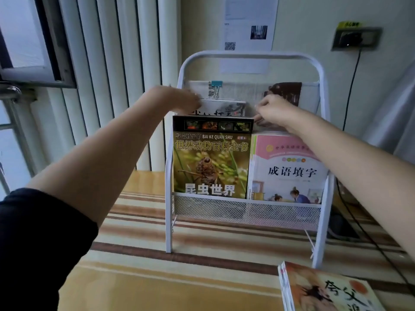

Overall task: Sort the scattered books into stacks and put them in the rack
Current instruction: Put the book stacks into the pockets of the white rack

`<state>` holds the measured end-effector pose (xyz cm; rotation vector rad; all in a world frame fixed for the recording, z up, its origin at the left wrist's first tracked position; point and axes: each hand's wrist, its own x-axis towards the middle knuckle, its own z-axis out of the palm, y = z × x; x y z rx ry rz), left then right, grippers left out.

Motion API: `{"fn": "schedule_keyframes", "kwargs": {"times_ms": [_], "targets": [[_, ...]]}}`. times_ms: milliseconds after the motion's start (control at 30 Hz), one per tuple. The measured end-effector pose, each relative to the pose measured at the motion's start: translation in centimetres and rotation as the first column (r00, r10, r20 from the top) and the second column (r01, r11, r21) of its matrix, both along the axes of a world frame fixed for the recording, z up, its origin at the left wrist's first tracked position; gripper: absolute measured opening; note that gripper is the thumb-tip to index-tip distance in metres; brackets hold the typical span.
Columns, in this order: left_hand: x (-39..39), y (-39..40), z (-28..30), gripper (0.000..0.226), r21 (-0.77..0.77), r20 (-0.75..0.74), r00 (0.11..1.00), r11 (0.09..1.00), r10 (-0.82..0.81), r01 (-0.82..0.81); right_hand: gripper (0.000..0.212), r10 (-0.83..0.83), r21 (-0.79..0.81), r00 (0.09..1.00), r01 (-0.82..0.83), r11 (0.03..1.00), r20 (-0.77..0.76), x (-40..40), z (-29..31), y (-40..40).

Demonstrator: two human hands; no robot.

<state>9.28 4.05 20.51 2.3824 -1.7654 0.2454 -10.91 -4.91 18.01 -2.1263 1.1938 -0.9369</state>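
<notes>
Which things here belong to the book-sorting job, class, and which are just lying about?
Job: white rack; insect book and pink book in its front tier; book held between left hand and right hand; stack of books on the striped table.

Lying about: wall socket, taped notice, window handle.

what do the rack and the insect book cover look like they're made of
The rack looks like white-painted metal: thin bent tubing for the frame and fine perforated mesh across its front panel. The insect book seems to have a glossy coated paper or card cover, judging by its sheen and sharp printed photo; whether it is stiff or soft can't be told.
</notes>
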Motion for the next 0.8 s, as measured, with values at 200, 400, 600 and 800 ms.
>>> {"fn": "schedule_keyframes", "kwargs": {"times_ms": [200,400,600,800], "targets": [[-2.9,1.9,-4.1,0.039,-0.700,-0.220,0.957,0.714,-0.192,-0.018,0.025,-0.049,-0.439,0.951,0.185,0.879,0.304,-4.9,-3.7,5.1],[-10.7,5.5,-17.7,0.048,-0.855,0.064,0.916,0.451,-0.396,0.255,0.024,-0.123,-0.484,0.908,0.323,0.813,0.400,-10.7,-15.1,10.3],[-19.9,9.0,-29.3,0.040,-0.509,-0.573,0.641,0.835,-0.510,0.209,0.038,-0.488,-0.065,0.872,0.490,0.869,0.040,-16.2,-25.0,11.8],[-23.4,8.1,-30.3,0.031,-0.054,-0.922,-0.385,0.998,-0.034,0.041,0.049,-0.464,0.193,0.858,0.504,0.842,-0.219,-19.8,-27.4,12.1]]}}
